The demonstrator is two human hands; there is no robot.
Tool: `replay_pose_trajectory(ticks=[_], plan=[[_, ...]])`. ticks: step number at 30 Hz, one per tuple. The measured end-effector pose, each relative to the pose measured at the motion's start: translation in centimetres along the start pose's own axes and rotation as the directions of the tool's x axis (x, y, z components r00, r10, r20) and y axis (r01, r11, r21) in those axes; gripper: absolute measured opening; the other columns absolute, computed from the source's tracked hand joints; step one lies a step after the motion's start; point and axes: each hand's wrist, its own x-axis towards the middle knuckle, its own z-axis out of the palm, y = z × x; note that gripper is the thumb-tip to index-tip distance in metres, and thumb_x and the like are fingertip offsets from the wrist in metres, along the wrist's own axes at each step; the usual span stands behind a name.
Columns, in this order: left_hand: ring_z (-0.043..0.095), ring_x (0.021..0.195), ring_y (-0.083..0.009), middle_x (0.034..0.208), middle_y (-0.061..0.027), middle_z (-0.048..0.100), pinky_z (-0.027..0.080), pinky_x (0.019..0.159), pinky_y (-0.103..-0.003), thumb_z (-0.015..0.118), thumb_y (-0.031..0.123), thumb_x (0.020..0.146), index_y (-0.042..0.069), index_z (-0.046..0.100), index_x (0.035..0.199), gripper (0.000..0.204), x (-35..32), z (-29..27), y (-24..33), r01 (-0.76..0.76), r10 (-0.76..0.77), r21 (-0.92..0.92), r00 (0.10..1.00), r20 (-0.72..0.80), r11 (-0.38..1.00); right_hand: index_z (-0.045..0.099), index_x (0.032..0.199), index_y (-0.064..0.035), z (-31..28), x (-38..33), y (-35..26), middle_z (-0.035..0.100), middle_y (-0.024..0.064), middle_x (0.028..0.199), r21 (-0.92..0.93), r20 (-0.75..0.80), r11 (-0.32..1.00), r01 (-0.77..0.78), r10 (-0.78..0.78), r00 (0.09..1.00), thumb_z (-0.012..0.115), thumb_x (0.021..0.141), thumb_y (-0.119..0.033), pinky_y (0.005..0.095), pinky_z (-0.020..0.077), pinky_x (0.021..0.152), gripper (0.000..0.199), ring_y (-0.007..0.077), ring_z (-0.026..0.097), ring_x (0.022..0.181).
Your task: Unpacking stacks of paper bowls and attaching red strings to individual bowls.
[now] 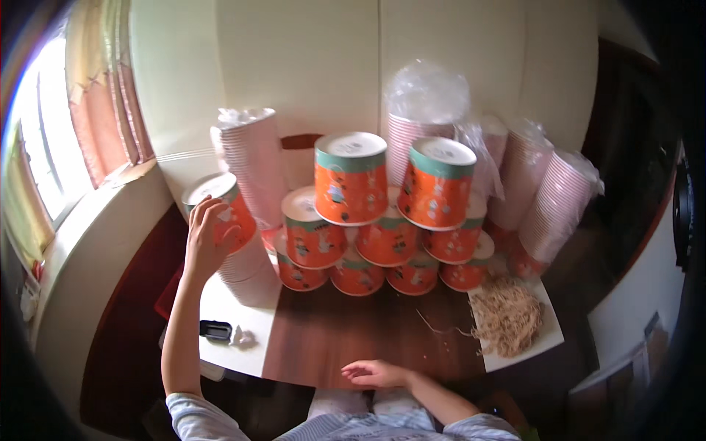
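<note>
My left hand (209, 228) is closed round the side of an orange paper cup (212, 189), which is upside down on top of a stack of nested cups (246, 275) at the left. My right hand (376, 373) lies palm down at the front edge of the brown table (353, 331), its fingers loosely stretched and nothing in them. Beyond it rises a pyramid of upturned orange cups with green bands. Its top row has two, a left cup (351, 180) and a right cup (440, 185). Three make the middle row, including a left one (316, 235); several form the bottom.
Tall pink-white cup stacks in clear plastic stand behind, at the left (250, 162) and right (555, 206). Tan shredded filler (507, 316) lies on the white right side of the table. A small black tray (215, 330) and a crumpled white scrap (242, 337) are at the left.
</note>
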Motion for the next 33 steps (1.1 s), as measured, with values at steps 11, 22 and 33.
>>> replay_pose_trajectory(ticks=[11,22,33], plan=[[0.057,0.08,-0.0231,0.08,-0.0085,0.057,0.047,0.068,-0.03,0.052,0.004,0.083,0.005,0.057,0.082,0.005,0.0,-10.9,25.9,-0.111,0.223,-0.904,0.95,-0.219,-0.413,0.057,0.095,-0.0068,-12.2,-6.9,5.6,0.054,0.0123,0.099,-0.625,-0.779,0.514,-0.587,-0.365,0.51,0.062,0.076,-0.032,0.0436,0.0415,0.078,0.032,0.0318,0.049,0.095],[0.05,0.059,-0.0182,0.06,-0.0045,0.047,0.047,0.056,-0.034,0.041,0.009,0.089,0.005,0.048,0.082,0.01,-0.2,-10.5,24.9,-0.322,0.208,-0.584,0.719,-0.663,-0.745,0.054,0.077,-0.0115,-3.7,-0.1,6.3,0.053,0.0075,0.091,-0.798,-0.602,0.439,-0.413,-0.557,0.572,0.06,0.075,-0.022,0.0465,0.0343,0.081,0.013,0.0294,0.045,0.094],[0.044,0.111,-0.026,0.107,-0.0114,0.052,0.034,0.088,-0.05,0.061,0.022,0.069,0.003,0.051,0.102,0.038,12.1,12.9,12.3,-0.241,0.226,0.294,0.97,0.086,0.925,0.05,0.088,-0.0041,0.9,-1.7,5.7,0.059,0.0123,0.078,-0.698,-0.594,0.714,0.058,-0.622,0.511,0.057,0.08,-0.008,0.0347,0.0475,0.059,0.011,0.0291,0.059,0.071]])
